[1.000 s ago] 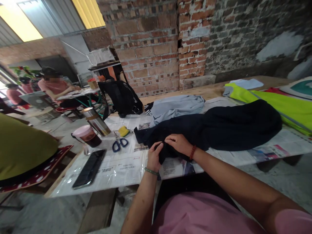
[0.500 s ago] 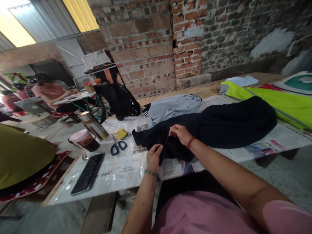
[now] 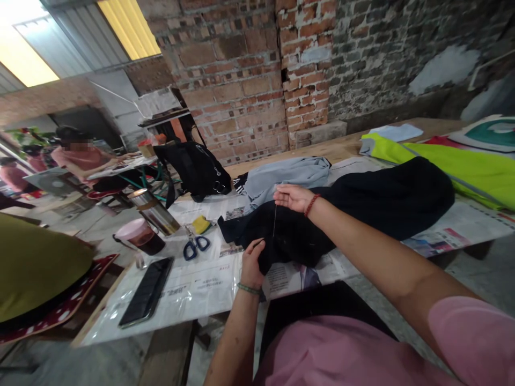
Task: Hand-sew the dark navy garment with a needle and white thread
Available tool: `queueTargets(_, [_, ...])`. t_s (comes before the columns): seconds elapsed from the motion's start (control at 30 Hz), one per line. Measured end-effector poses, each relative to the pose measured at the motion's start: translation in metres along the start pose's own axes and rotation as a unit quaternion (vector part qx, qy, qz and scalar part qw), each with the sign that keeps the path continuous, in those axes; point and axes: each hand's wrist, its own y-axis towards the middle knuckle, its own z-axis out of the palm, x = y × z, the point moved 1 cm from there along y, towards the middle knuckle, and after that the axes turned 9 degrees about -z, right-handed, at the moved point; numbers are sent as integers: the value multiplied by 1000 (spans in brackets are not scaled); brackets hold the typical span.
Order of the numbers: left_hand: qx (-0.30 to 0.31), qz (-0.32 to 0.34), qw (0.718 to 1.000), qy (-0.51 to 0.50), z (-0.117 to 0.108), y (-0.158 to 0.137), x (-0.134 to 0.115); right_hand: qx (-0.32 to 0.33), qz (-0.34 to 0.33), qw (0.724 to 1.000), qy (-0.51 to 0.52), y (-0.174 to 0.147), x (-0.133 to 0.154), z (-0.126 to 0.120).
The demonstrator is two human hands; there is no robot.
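Observation:
My left hand [image 3: 252,264] is closed on the near edge of a dark garment [image 3: 386,195], thumb and forefinger pinching its black cloth. Above the cloth, my right hand [image 3: 293,198] is raised with its fingertips together. A fine thread [image 3: 274,222] runs taut from those fingertips down to the garment. Whether a needle sits in the right fingers is too small to make out. The garment spreads across the newspaper-covered table [image 3: 201,287]. Left of it lie blue-handled scissors [image 3: 196,247] and a small yellow object [image 3: 201,224].
A phone [image 3: 147,292], a lidded cup of dark drink [image 3: 140,236] and a steel flask [image 3: 154,210] stand at left. Behind are a black backpack [image 3: 197,169] and grey-blue cloth [image 3: 285,177]. Neon-yellow cloth [image 3: 446,166] and an iron [image 3: 486,133] lie right. Other people sit at left.
My right hand has moved up and away from the cloth, drawing the thread out to a longer taut line. The left hand keeps its pinch in about the same place.

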Motion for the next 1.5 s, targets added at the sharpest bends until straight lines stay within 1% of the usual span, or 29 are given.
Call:
queueTargets(0.13, [26, 3, 1000, 8, 0, 1, 1, -15, -31, 999, 26, 5, 4, -1])
queueTargets(0.3, [-8, 16, 1000, 4, -1, 3, 3, -4, -71, 997, 44, -4, 3, 2])
queueTargets(0.37, [-16, 23, 1000, -4, -1, 3, 3, 26, -75, 996, 36, -15, 1, 4])
queueTargets(0.5, [-9, 26, 1000, -15, -1, 3, 2, 127, -87, 988, 29, -54, -14, 7])
queueTargets(0.57, [2, 26, 1000, -15, 0, 2, 1, 165, -89, 981, 38, -77, -28, 7])
queueTargets(0.6, [7, 28, 1000, -12, 0, 2, 1, 182, -78, 980, 33, -88, -37, 6])
queueTargets(0.67, [9, 36, 999, -1, 0, 1, 0, 197, -51, 979, -12, -104, -57, 1])
queueTargets(0.7, [9, 39, 999, 7, 0, 1, 0, 183, -51, 980, -49, -108, -67, -5])
queueTargets(0.77, [8, 46, 998, 29, -1, 1, 1, 118, -79, 980, -139, -110, -83, -20])
queueTargets(0.83, [2, 60, 996, 66, -2, 0, 2, 51, -115, 968, -217, -104, -92, -37])
queueTargets(0.87, [-4, 71, 993, 92, -3, 0, 3, 28, -127, 961, -244, -101, -94, -45])
queueTargets(0.93, [-16, 96, 985, 146, -5, -2, 5, 8, -138, 951, -275, -94, -94, -57])
queueTargets(1.0, [-22, 110, 977, 180, -7, -5, 8, 11, -138, 948, -286, -91, -93, -62])
queueTargets(1.1, [-36, 119, 973, 194, -9, -10, 11, 11, -144, 952, -271, -90, -90, -65])
queueTargets(1.23, [-71, 138, 962, 223, -8, -14, 13, -32, -141, 958, -248, -88, -88, -69])
queueTargets(1.33, [-64, 130, 966, 214, -7, -15, 12, -46, -136, 954, -265, -90, -85, -66])
queueTargets(1.4, [-54, 114, 973, 192, -8, -15, 12, -48, -146, 937, -314, -98, -81, -58])
queueTargets(1.5, [-39, 99, 980, 170, -9, -13, 13, -19, -205, 889, -410, -118, -77, -38])
